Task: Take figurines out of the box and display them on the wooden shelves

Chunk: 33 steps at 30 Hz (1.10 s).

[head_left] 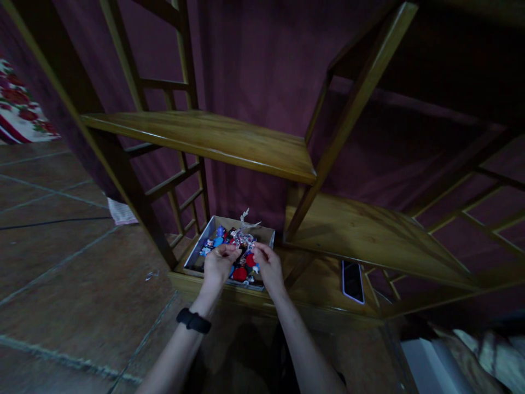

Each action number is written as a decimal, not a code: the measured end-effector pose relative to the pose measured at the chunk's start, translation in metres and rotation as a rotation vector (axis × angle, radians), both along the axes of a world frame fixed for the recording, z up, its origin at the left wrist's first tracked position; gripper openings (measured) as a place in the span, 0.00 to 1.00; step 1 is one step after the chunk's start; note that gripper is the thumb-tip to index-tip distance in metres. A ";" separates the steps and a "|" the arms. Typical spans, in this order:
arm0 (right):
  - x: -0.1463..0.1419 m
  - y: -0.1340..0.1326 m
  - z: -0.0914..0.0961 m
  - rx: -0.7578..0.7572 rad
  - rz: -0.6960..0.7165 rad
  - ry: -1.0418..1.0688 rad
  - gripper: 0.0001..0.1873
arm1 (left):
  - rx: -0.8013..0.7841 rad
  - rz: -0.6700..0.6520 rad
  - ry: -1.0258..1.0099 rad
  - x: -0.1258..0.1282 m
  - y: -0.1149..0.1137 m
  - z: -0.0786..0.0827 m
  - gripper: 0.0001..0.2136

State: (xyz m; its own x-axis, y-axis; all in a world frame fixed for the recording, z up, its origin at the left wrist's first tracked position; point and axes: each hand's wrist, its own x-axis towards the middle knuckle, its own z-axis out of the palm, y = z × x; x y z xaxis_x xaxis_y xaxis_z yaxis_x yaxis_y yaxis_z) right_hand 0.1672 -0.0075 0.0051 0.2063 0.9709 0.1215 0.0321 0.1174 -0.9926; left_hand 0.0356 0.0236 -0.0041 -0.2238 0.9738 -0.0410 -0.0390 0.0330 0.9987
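A shallow cardboard box (262, 234) sits on the bottom shelf, holding several small colourful figures. Over it, both hands pinch a clear, glassy figurine (245, 237) with thin branching parts that point up. The fingers of my left hand (221, 261) are closed on its lower left side. My right hand (267, 264) grips its lower right side between thumb and fingers. Below the figurine lie red pieces (240, 274) and, to the left, blue and purple figures (220, 232). My hands hide part of the box's contents.
A wooden shelf board (205, 137) juts out above the box, with a slanted post (348, 115) to its right. On the bottom shelf lies a phone (353, 282). A small shiny item (151, 276) is on the tiled floor, and a dark cable (57, 222) runs across it.
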 end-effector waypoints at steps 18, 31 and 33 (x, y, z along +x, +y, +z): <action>0.007 0.002 -0.008 -0.034 -0.027 -0.076 0.11 | 0.105 0.043 0.449 0.005 -0.025 0.023 0.07; 0.003 0.007 -0.018 -0.033 0.028 0.052 0.12 | 0.155 -0.002 0.071 -0.001 -0.014 0.024 0.14; 0.002 0.006 -0.018 -0.034 0.037 0.050 0.12 | 0.105 -0.055 -0.002 -0.001 -0.014 0.023 0.16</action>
